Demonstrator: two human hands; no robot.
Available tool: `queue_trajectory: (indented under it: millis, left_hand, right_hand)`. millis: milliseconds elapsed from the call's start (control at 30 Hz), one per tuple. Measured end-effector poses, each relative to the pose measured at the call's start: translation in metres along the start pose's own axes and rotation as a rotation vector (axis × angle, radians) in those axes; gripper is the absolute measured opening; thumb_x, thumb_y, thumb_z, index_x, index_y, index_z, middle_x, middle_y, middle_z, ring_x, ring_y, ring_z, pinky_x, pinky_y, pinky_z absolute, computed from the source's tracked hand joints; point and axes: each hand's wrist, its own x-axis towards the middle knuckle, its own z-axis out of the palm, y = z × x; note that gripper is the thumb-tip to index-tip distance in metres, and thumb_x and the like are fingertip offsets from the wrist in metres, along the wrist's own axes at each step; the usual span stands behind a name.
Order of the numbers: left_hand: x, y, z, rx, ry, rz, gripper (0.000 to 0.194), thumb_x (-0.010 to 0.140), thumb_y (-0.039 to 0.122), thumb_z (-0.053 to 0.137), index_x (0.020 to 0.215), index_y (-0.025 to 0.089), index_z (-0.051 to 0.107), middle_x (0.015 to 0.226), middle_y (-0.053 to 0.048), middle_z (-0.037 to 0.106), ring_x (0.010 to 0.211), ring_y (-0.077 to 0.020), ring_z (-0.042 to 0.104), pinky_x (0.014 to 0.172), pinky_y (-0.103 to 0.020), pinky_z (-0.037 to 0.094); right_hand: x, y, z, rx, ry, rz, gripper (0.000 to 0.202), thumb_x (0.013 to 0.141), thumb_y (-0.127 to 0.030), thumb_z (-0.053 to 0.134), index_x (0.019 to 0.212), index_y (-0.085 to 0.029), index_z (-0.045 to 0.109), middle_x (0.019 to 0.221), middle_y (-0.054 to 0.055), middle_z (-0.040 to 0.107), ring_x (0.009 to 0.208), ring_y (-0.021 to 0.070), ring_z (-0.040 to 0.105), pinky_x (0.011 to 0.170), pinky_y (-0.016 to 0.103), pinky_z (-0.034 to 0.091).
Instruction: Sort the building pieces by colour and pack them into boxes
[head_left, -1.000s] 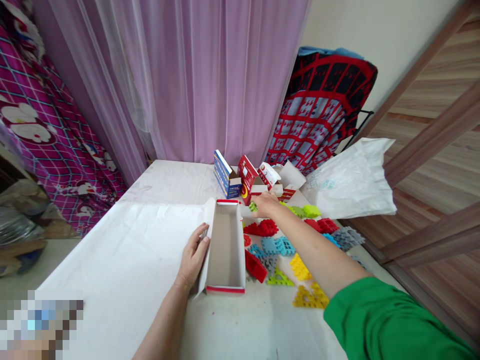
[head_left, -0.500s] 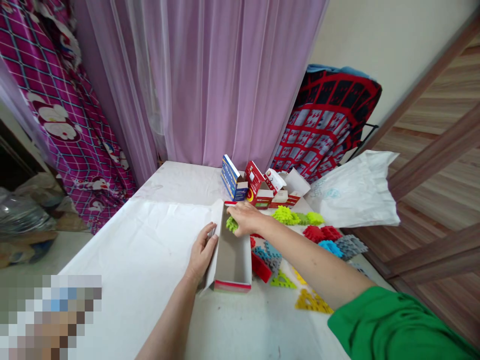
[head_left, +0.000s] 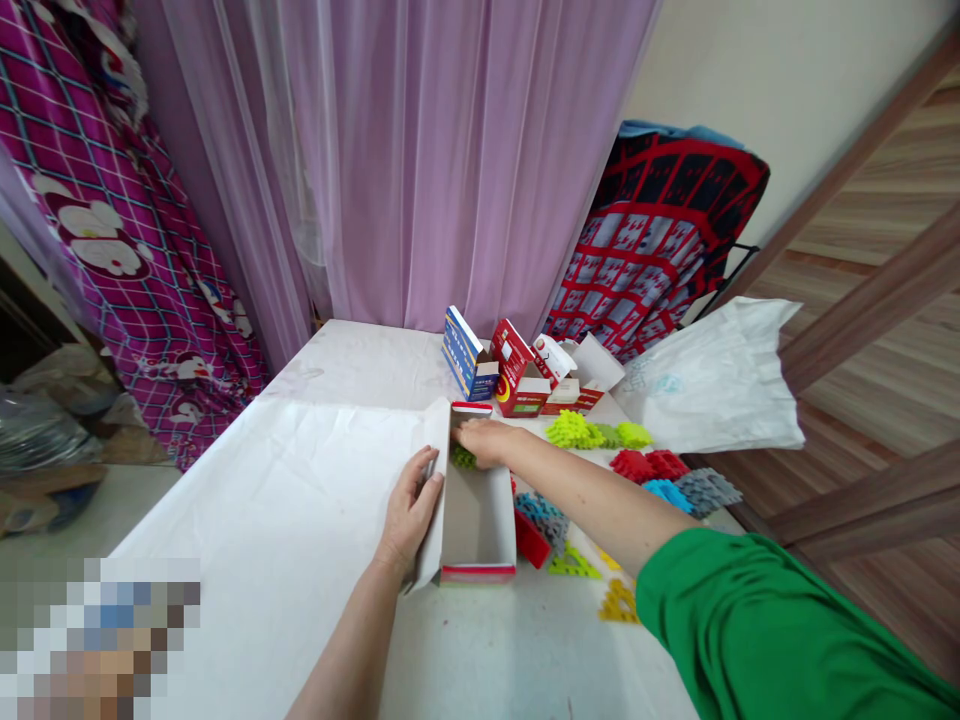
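Observation:
A long cardboard box [head_left: 480, 520] lies open in front of me, grey inside with red edges, its white lid flap [head_left: 435, 535] raised along the left side. My left hand [head_left: 409, 510] rests against the outside of that flap, thumb and fingers apart. Inside the far end of the box is my right hand [head_left: 484, 442], closed around a bunch of green notched plastic pieces [head_left: 463, 458]. Part of the bunch and some fingertips are hidden. Just right of the box lie red pieces [head_left: 531, 540], blue-grey pieces [head_left: 547, 515] and a lime triangle [head_left: 574, 562].
Behind the box stand a blue box [head_left: 469, 360], a red box [head_left: 514, 370] and an open white-and-red box [head_left: 574, 385]. Stacked lime pieces [head_left: 574, 428], red pieces [head_left: 649, 465], grey pieces [head_left: 709, 490] and yellow pieces [head_left: 619, 602] lie rightward. A white bag [head_left: 716, 385] sits beyond.
My right hand has moved down into the far end of the box with the green pieces. My left hand stays at the flap. The box appears slightly further right in view.

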Motion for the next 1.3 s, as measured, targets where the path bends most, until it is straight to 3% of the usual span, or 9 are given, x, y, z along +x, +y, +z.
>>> queue_trajectory:
  millis: [200, 333, 400, 500, 600, 667, 767, 900, 1300]
  left_hand:
    - [-0.001, -0.002, 0.001, 0.000, -0.007, 0.002, 0.042, 0.085, 0.040, 0.055, 0.122, 0.021, 0.060, 0.140, -0.009, 0.052, 0.127, -0.0237, 0.049, 0.110, -0.040, 0.034]
    - [-0.001, -0.003, 0.001, -0.009, -0.007, 0.013, 0.042, 0.085, 0.040, 0.056, 0.122, 0.021, 0.061, 0.139, -0.009, 0.054, 0.126, -0.0230, 0.050, 0.110, -0.039, 0.035]
    - [-0.001, -0.004, 0.002, -0.004, -0.006, 0.014, 0.042, 0.085, 0.040, 0.056, 0.121, 0.021, 0.061, 0.139, -0.009, 0.054, 0.126, -0.0227, 0.051, 0.109, -0.039, 0.035]
    - [-0.001, -0.004, 0.002, 0.013, 0.008, 0.018, 0.041, 0.085, 0.039, 0.055, 0.122, 0.021, 0.060, 0.140, -0.009, 0.053, 0.126, -0.0226, 0.050, 0.110, -0.039, 0.035]
    - [0.000, -0.004, 0.002, 0.020, 0.016, 0.022, 0.041, 0.085, 0.038, 0.055, 0.121, 0.021, 0.061, 0.139, -0.009, 0.053, 0.127, -0.0225, 0.050, 0.110, -0.039, 0.034]
    - [0.000, -0.003, 0.001, 0.019, 0.015, 0.027, 0.040, 0.084, 0.038, 0.056, 0.120, 0.020, 0.061, 0.139, -0.010, 0.054, 0.127, -0.0225, 0.050, 0.110, -0.039, 0.034]
    - [0.000, -0.002, 0.000, 0.021, 0.013, 0.032, 0.040, 0.084, 0.038, 0.056, 0.119, 0.020, 0.062, 0.138, -0.010, 0.055, 0.127, -0.0227, 0.050, 0.110, -0.039, 0.034]
    - [0.000, -0.002, 0.000, 0.033, 0.012, 0.038, 0.041, 0.084, 0.038, 0.055, 0.121, 0.020, 0.061, 0.139, -0.010, 0.054, 0.127, -0.0229, 0.050, 0.110, -0.040, 0.034]
    - [0.001, -0.005, 0.000, 0.011, 0.016, 0.030, 0.040, 0.084, 0.037, 0.057, 0.120, 0.021, 0.062, 0.140, -0.009, 0.053, 0.127, -0.0227, 0.050, 0.110, -0.040, 0.034]
  right_hand:
    - [-0.007, 0.005, -0.001, 0.024, 0.051, 0.015, 0.061, 0.068, -0.028, 0.076, 0.122, -0.014, 0.054, 0.122, 0.016, 0.058, 0.110, 0.0272, 0.058, 0.089, 0.030, 0.047]
    - [-0.030, 0.000, -0.012, 0.013, 0.147, 0.041, 0.030, 0.082, -0.024, 0.059, 0.111, -0.019, 0.065, 0.114, 0.012, 0.065, 0.109, 0.0248, 0.058, 0.091, 0.032, 0.043]
    - [-0.044, -0.009, -0.015, -0.034, 0.114, 0.071, 0.024, 0.083, -0.016, 0.053, 0.099, -0.019, 0.071, 0.104, 0.012, 0.070, 0.108, 0.0256, 0.060, 0.092, 0.035, 0.041]
    - [-0.054, -0.028, -0.015, -0.060, -0.054, 0.074, 0.021, 0.079, -0.013, 0.056, 0.091, -0.015, 0.074, 0.095, 0.014, 0.072, 0.103, 0.0270, 0.063, 0.092, 0.039, 0.041]
    - [-0.048, -0.043, -0.009, -0.034, -0.221, 0.096, 0.022, 0.075, -0.014, 0.062, 0.093, -0.014, 0.074, 0.097, 0.016, 0.072, 0.100, 0.0283, 0.064, 0.092, 0.041, 0.041]
    - [-0.039, -0.047, -0.005, -0.030, -0.268, 0.142, 0.023, 0.071, -0.014, 0.066, 0.093, -0.014, 0.074, 0.099, 0.016, 0.072, 0.103, 0.0296, 0.063, 0.094, 0.043, 0.040]
    - [-0.027, -0.046, 0.000, -0.037, -0.256, 0.194, 0.025, 0.066, -0.014, 0.071, 0.091, -0.016, 0.074, 0.103, 0.015, 0.071, 0.109, 0.0310, 0.060, 0.097, 0.045, 0.038]
    - [-0.020, -0.039, 0.005, -0.053, -0.210, 0.229, 0.026, 0.069, -0.016, 0.070, 0.095, -0.018, 0.073, 0.110, 0.014, 0.069, 0.114, 0.0302, 0.054, 0.100, 0.045, 0.035]
    - [-0.019, -0.034, 0.012, -0.040, -0.146, 0.250, 0.027, 0.070, -0.017, 0.070, 0.096, -0.013, 0.073, 0.110, 0.018, 0.068, 0.113, 0.0296, 0.054, 0.099, 0.043, 0.033]
